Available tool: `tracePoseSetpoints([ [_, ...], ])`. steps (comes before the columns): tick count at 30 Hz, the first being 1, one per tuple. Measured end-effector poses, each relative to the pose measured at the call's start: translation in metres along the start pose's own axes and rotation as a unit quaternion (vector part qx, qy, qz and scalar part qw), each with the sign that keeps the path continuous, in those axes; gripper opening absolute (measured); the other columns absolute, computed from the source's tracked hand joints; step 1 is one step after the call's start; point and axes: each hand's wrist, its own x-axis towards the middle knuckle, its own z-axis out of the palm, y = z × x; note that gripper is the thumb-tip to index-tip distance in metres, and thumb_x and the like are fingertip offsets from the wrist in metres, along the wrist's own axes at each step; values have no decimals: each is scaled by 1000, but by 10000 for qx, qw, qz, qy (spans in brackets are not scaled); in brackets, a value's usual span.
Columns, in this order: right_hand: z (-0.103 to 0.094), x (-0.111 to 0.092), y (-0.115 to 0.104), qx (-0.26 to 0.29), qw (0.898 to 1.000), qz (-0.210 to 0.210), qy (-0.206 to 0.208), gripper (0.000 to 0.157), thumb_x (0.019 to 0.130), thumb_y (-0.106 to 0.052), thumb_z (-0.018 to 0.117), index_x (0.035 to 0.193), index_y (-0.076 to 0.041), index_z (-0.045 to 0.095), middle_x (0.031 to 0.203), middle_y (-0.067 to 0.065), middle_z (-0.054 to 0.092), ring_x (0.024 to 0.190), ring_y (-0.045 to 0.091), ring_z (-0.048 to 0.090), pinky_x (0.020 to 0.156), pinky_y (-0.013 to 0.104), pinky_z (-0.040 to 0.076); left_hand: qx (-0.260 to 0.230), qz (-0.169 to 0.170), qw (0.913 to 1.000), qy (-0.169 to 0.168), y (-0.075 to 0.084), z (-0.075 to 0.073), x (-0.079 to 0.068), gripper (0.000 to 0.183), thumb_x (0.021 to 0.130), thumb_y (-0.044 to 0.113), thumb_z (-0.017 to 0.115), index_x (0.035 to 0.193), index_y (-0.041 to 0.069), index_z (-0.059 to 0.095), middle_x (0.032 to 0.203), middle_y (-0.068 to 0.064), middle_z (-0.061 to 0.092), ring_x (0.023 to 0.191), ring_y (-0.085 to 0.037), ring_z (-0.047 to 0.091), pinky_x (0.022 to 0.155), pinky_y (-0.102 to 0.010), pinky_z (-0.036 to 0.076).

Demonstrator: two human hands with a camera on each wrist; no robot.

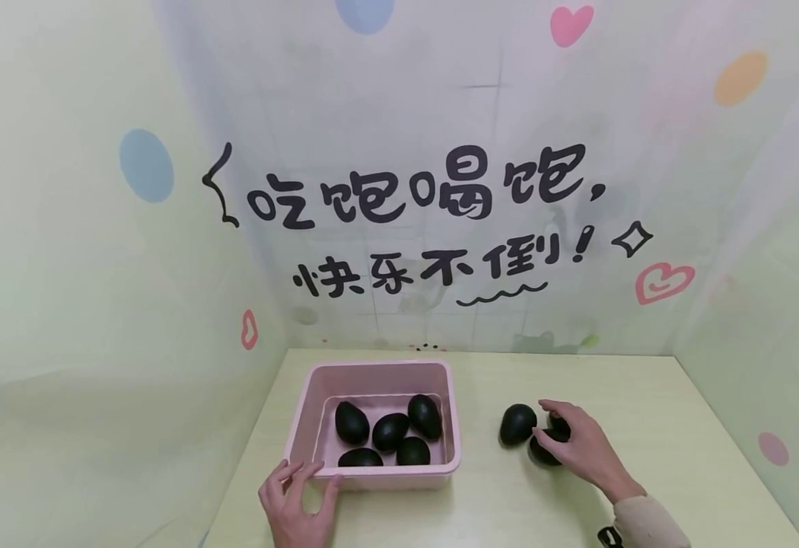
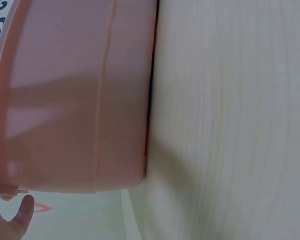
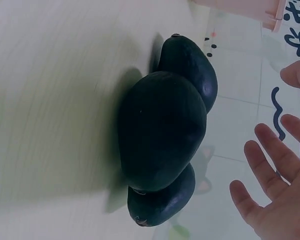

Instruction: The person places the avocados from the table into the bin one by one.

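Avocados point(image 1: 518, 425) lie on a pale table point(image 1: 488, 502) before a lettered backdrop point(image 1: 399, 91).

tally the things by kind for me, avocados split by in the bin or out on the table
Avocados inside the pink bin: 5
Avocados outside, on the table: 3
Pink bin: 1
Total: 9 things, 8 of them avocados

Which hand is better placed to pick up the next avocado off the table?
Right, probably. The right hand is open beside the loose avocados; the left hand touches the rim of the pink bin, farther away.
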Motion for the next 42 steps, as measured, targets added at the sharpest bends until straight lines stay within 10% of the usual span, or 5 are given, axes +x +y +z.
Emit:
tracePoseSetpoints([
  [33, 0, -9, 27, 55, 9981, 609, -64, 45, 97, -18, 76, 138, 0, 66, 134, 22, 71, 118, 44, 68, 101, 65, 53, -78, 208, 9996, 170, -3, 3, 2, 44, 84, 49, 87, 98, 9, 80, 114, -26, 60, 130, -20, 43, 101, -17, 35],
  [42, 1, -13, 39, -42, 9973, 727, 0, 45, 98, -18, 75, 137, 3, 65, 135, 28, 69, 119, 50, 66, 101, 68, 52, 37, 30, 9999, 167, 1, 3, 0, 41, 59, 8, 96, 96, 10, 79, 114, -24, 60, 133, -12, 39, 106, -7, 32],
])
